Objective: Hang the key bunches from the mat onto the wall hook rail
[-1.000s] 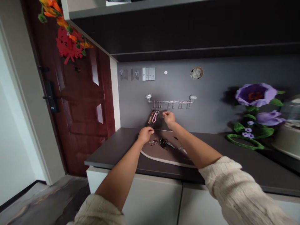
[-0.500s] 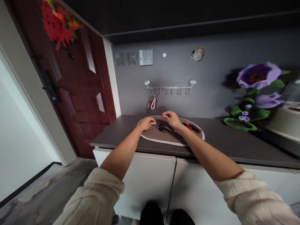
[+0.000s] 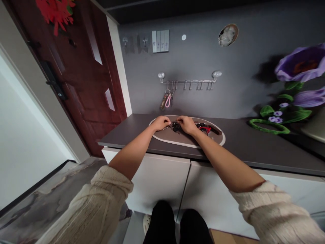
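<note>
Both my hands rest on an oval grey mat (image 3: 177,139) on the dark countertop (image 3: 243,149). My left hand (image 3: 160,122) and my right hand (image 3: 186,124) are curled and meet at a black bunch of keys (image 3: 174,127) lying between them, fingers pinched on it. A second bunch with a red fob (image 3: 207,127) lies on the mat just right of my right hand. On the wall above, a chrome hook rail (image 3: 188,80) carries a key set with a pink loop (image 3: 167,99) at its left end.
A dark red door (image 3: 83,74) stands to the left of the white cabinet (image 3: 162,179). Purple artificial flowers (image 3: 297,88) stand at the right on the counter. A bank of light switches (image 3: 160,41) and two small hooks are on the grey wall.
My right hand came down from the hook rail to the mat and closed in on the black keys with my left. The view tilted downwards.
</note>
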Motion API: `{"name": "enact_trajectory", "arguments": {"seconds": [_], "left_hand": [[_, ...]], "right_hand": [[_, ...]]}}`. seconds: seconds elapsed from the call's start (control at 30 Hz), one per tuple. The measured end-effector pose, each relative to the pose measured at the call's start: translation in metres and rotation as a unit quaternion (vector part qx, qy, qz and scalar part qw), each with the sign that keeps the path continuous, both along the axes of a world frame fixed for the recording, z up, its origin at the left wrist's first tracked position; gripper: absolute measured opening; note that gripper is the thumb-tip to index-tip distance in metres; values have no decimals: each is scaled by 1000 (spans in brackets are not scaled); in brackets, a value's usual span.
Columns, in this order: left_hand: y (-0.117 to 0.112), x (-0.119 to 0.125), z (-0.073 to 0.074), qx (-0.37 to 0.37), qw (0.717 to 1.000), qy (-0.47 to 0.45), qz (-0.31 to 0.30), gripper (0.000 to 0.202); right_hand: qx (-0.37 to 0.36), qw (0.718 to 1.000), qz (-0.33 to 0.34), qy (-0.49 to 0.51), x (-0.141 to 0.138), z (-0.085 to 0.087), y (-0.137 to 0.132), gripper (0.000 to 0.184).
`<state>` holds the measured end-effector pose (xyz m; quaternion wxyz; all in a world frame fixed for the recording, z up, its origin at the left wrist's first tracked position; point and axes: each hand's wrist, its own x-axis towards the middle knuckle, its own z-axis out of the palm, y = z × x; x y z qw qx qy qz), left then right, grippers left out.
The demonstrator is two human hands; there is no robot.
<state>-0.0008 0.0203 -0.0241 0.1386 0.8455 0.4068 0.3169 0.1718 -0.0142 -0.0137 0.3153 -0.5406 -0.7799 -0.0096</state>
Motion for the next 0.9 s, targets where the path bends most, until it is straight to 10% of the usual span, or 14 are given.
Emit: {"name": "enact_trajectory", "arguments": {"seconds": [0.43, 0.9], "left_hand": [[-11, 6, 10, -82, 973, -218, 4, 16], [-6, 10, 9, -199, 887, -407, -85, 19]], "right_hand": [[-2, 999, 47, 13, -4, 2, -6, 18], [-16, 956, 94, 279, -6, -2, 3, 20]]}}
